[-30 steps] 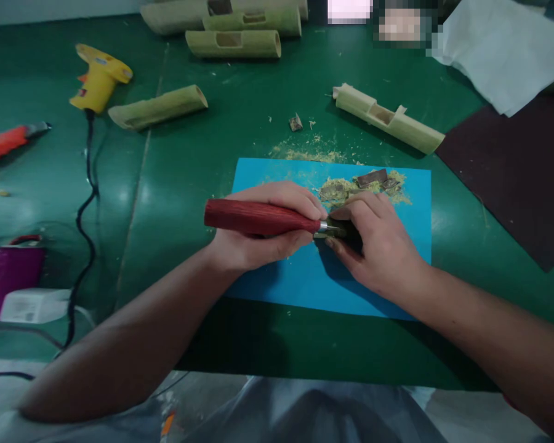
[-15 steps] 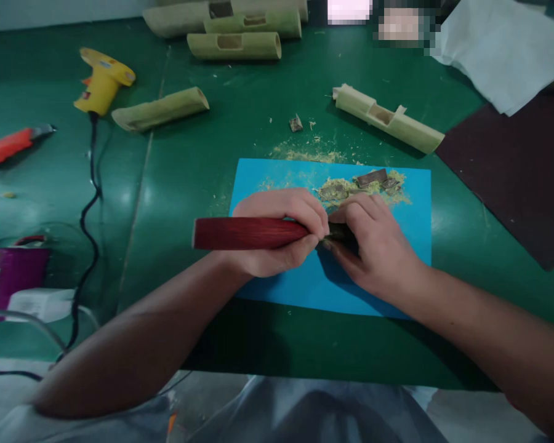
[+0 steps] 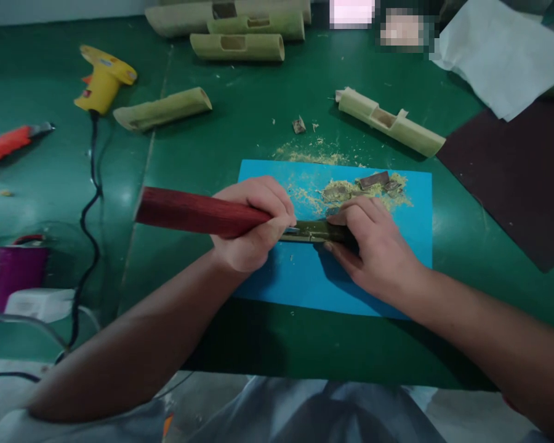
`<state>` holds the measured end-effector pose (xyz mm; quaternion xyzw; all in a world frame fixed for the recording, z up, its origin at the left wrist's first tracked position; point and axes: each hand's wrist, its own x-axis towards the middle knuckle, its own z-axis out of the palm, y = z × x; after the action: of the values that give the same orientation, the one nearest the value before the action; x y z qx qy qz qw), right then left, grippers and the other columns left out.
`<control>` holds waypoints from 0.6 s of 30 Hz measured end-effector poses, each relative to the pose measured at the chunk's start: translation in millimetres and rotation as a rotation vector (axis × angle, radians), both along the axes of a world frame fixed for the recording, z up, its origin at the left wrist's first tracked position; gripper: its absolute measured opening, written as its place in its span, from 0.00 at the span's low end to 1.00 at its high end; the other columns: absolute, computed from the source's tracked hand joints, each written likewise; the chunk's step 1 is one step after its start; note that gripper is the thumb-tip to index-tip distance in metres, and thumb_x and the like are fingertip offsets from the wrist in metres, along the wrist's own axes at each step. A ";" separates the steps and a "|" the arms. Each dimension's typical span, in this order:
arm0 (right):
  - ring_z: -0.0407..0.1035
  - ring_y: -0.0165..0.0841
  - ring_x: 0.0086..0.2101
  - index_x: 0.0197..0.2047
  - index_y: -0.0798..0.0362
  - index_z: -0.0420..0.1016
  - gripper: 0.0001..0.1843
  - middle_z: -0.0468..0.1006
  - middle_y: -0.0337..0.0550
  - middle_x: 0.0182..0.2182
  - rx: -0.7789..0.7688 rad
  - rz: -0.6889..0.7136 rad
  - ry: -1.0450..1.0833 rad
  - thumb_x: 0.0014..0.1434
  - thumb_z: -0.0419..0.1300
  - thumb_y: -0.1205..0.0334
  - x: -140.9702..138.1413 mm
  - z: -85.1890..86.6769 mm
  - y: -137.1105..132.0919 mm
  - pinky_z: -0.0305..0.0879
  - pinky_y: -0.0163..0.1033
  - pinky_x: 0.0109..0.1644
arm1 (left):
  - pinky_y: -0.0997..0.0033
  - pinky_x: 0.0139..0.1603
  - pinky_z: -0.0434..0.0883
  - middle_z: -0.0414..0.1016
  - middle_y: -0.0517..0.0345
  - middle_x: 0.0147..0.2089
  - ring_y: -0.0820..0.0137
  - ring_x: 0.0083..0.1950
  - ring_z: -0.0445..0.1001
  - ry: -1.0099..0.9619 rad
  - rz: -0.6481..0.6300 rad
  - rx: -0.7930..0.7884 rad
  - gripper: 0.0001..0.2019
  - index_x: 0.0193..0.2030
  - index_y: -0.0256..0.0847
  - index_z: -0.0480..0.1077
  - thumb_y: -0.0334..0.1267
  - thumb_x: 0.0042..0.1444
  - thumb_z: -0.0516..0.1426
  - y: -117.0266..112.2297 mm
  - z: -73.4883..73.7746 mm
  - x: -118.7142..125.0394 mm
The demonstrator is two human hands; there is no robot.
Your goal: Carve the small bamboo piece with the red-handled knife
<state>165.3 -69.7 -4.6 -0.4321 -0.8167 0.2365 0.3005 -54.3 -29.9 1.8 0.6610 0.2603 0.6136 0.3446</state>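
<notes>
My left hand [image 3: 256, 224] is wrapped round a carving tool with a thick red wooden handle [image 3: 180, 209]. A small bit of its metal blade [image 3: 292, 230] shows past my fingertips, over the left part of a dark green bamboo piece [image 3: 321, 231]. The blade's exact shape is hidden. My right hand [image 3: 376, 243] grips the right end of that bamboo and holds it down on a blue sheet [image 3: 295, 289]. A pale cut strip with a small crack runs along the bamboo's near side. Sawdust [image 3: 314, 200] and dark bamboo chips [image 3: 373, 179] lie just beyond my hands.
A cut bamboo tube [image 3: 388, 121] lies behind the sheet, beside dark sandpaper-like sheet [image 3: 508, 184]. More bamboo tubes [image 3: 237, 47] lie at the back. To the left are a yellow hot-air tool [image 3: 102, 77] with a cord, an orange-red cutter [image 3: 7, 144] and a purple box [image 3: 16, 277].
My left hand has drawn the tool leftward along the bamboo, and the handle now tilts up to the left. More of the bamboo and some blade show. My right hand stays put.
</notes>
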 end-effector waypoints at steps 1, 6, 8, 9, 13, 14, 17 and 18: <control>0.71 0.49 0.47 0.50 0.50 0.72 0.04 0.80 0.55 0.48 -0.004 0.000 -0.002 0.73 0.60 0.63 0.3 0.4 -0.2 0.66 0.53 0.47 | 0.72 0.28 0.71 0.79 0.62 0.27 0.76 0.28 0.74 -0.003 -0.003 -0.025 0.16 0.29 0.41 0.76 0.45 0.64 0.70 -0.9 1.0 0.0; 0.71 0.49 0.47 0.50 0.50 0.73 0.04 0.80 0.55 0.47 0.012 0.007 -0.003 0.74 0.60 0.62 0.8 1.4 -0.5 0.67 0.54 0.48 | 0.73 0.39 0.79 0.83 0.56 0.33 0.73 0.37 0.82 -0.018 -0.120 -0.094 0.13 0.35 0.38 0.81 0.45 0.68 0.69 -4.1 4.9 -0.4; 0.71 0.49 0.46 0.49 0.50 0.73 0.04 0.80 0.55 0.46 0.010 0.009 -0.003 0.75 0.60 0.61 1.0 1.6 -0.5 0.66 0.54 0.48 | 0.72 0.44 0.82 0.85 0.53 0.37 0.70 0.41 0.85 0.089 -0.181 -0.038 0.11 0.39 0.37 0.82 0.43 0.70 0.68 -4.0 5.9 -2.0; 0.71 0.49 0.46 0.49 0.50 0.73 0.04 0.80 0.54 0.46 0.006 0.009 -0.005 0.75 0.60 0.60 1.1 1.6 -0.5 0.66 0.54 0.47 | 0.72 0.45 0.82 0.86 0.52 0.38 0.69 0.42 0.86 0.148 -0.195 -0.010 0.09 0.41 0.38 0.82 0.42 0.70 0.68 -3.8 6.6 -2.9; 0.70 0.48 0.46 0.49 0.48 0.72 0.04 0.80 0.53 0.46 -0.004 0.010 -0.010 0.75 0.60 0.59 1.3 1.5 -0.8 0.65 0.53 0.47 | 0.68 0.45 0.84 0.87 0.54 0.39 0.66 0.41 0.87 0.290 -0.183 0.010 0.07 0.42 0.42 0.82 0.41 0.69 0.67 -3.7 9.6 -4.9; 0.71 0.49 0.46 0.49 0.48 0.72 0.04 0.80 0.53 0.46 -0.006 0.011 -0.008 0.75 0.60 0.59 1.3 1.3 -0.9 0.65 0.53 0.47 | 0.67 0.44 0.84 0.87 0.54 0.38 0.66 0.40 0.87 0.295 -0.175 0.009 0.06 0.42 0.43 0.82 0.42 0.70 0.67 -3.7 9.8 -4.7; 0.71 0.49 0.47 0.49 0.49 0.73 0.04 0.80 0.53 0.46 -0.007 0.004 0.001 0.74 0.61 0.60 1.2 0.3 -1.3 0.66 0.53 0.48 | 0.66 0.44 0.85 0.87 0.56 0.38 0.65 0.40 0.87 0.277 -0.138 0.011 0.07 0.40 0.44 0.82 0.42 0.70 0.66 -3.8 9.7 -3.6; 0.71 0.49 0.47 0.49 0.49 0.73 0.04 0.80 0.53 0.46 -0.004 0.000 0.005 0.74 0.62 0.60 1.3 0.0 -1.4 0.66 0.53 0.48 | 0.65 0.44 0.85 0.87 0.56 0.38 0.65 0.40 0.87 0.275 -0.130 0.011 0.08 0.40 0.44 0.82 0.43 0.70 0.66 -3.9 9.8 -3.4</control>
<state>166.6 -71.1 -4.6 -0.4320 -0.8154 0.2395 0.3017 -57.7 -33.8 11.6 0.7563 0.2584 0.4949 0.3411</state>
